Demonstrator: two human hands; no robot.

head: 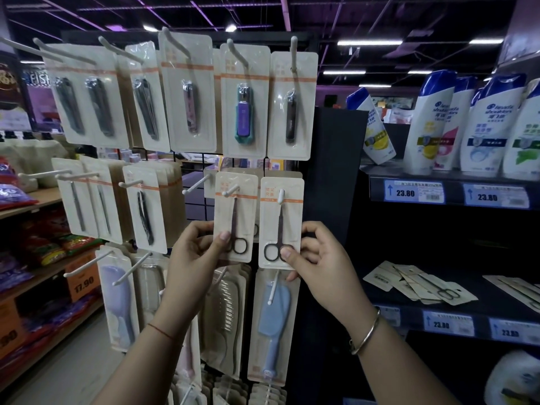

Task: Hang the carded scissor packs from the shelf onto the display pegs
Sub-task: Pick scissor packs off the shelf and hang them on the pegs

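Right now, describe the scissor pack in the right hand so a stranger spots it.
Find the peg rack left of the shampoo shelves, then its middle row. The scissor pack hangs on the rightmost peg, beside the black panel. Unlike its twin, the right hand pinches its bottom corner.

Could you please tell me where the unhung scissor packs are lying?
In the head view, the loose scissor packs lie on the dark shelf at the right, below the shampoo bottles.

Dark shelf (482,302); carded scissor packs (423,285) atop
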